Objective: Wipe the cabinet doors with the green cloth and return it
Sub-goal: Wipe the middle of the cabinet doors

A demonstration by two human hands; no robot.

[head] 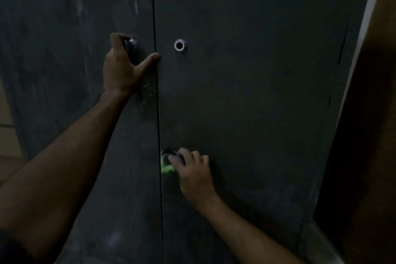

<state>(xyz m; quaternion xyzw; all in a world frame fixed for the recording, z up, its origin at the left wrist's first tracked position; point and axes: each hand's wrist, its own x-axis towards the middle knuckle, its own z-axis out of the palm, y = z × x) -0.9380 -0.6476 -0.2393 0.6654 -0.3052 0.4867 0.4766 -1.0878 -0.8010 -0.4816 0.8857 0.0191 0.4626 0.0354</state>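
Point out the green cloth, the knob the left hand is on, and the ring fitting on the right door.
green cloth (166,167): head view, bright fold beside the right hand's fingers.
knob (130,44): head view, metal face under the left hand's fingers.
ring fitting (179,45): head view, its centre.

Brown wooden panel (368,135), tall and dim, fills the 3 o'clock edge, with a pale off-white strip (362,28) running along its inner side from 1 o'clock down toward 5 o'clock. Tan tiled surface (8,141) with one dark joint line shows at the 9 o'clock edge. Dark rounded shape (12,251), too dim to identify, sits at the 7 o'clock corner.
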